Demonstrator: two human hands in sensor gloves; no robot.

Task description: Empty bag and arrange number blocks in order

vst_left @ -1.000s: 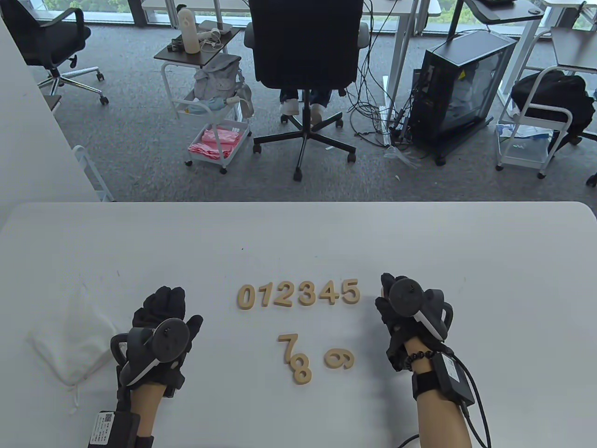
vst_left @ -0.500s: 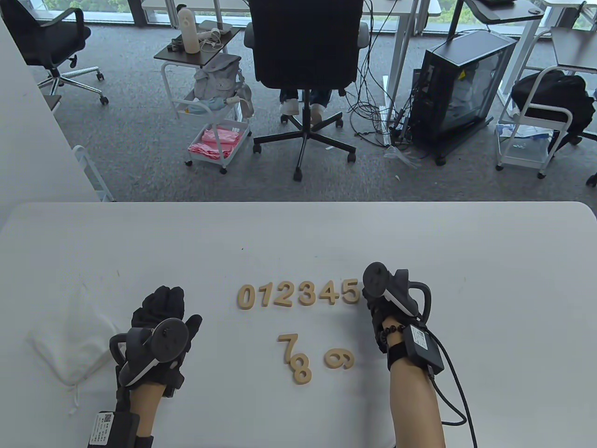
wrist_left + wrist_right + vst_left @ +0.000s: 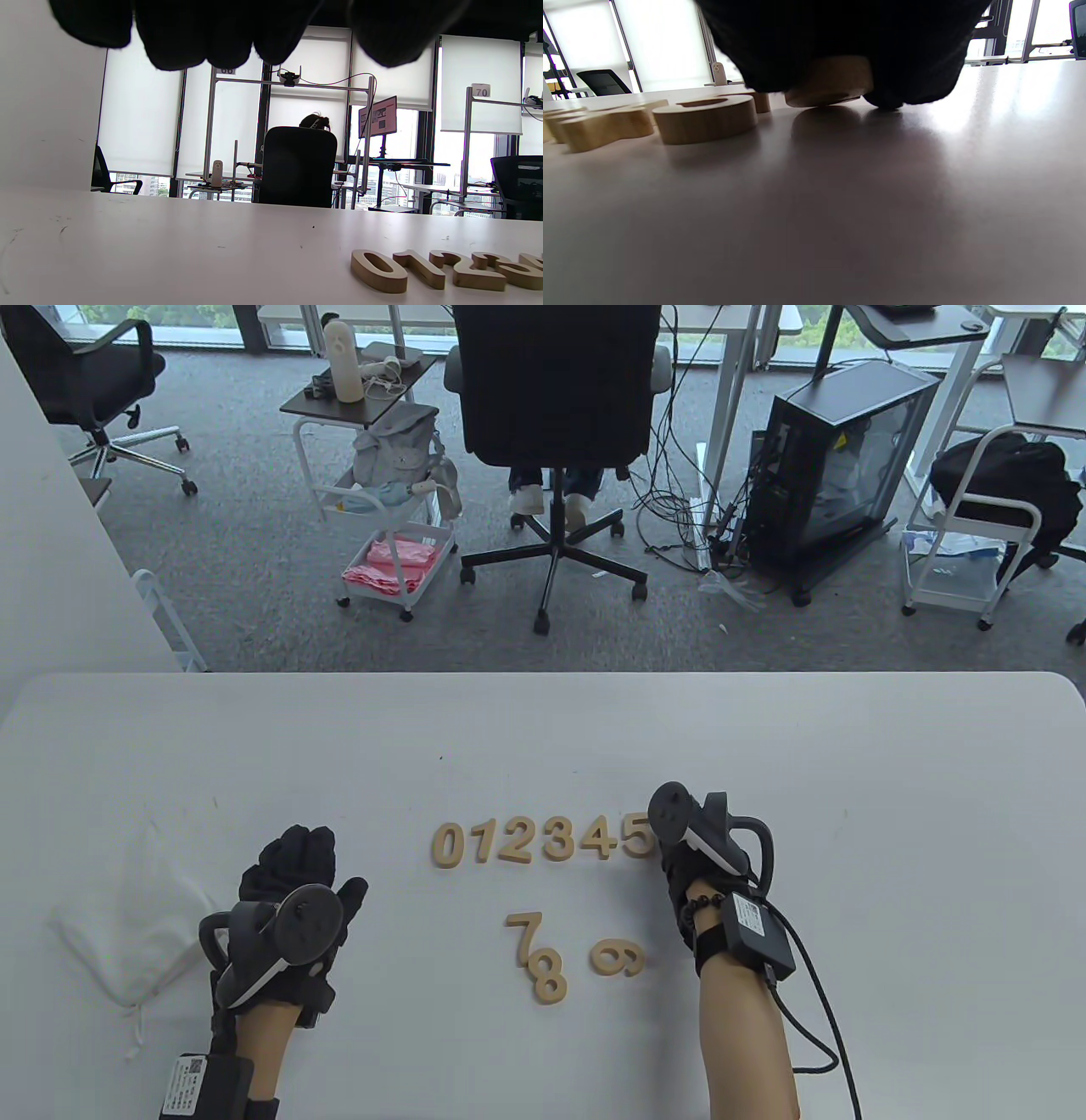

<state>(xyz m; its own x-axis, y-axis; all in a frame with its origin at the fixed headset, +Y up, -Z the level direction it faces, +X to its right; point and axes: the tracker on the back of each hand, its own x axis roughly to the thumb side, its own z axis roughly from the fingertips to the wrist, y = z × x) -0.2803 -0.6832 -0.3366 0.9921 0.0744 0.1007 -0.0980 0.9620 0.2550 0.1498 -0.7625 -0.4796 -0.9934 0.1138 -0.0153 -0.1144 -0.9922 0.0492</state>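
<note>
Wooden number blocks 0 to 5 stand in a row on the white table. The 7, 8 and 9 lie loose nearer to me. My right hand is just right of the 5. In the right wrist view its fingers hold a wooden block at the table surface beside the 5; its number is hidden. My left hand rests flat and empty on the table, left of the 0. The white bag lies at the far left.
The table's far edge runs across the middle of the table view. Beyond it are an office chair, a small cart and a computer case on the floor.
My right hand has moved left to the end of the row beside the 5 and tipped down toward the table. My left hand, the bag and the loose blocks have not moved.
</note>
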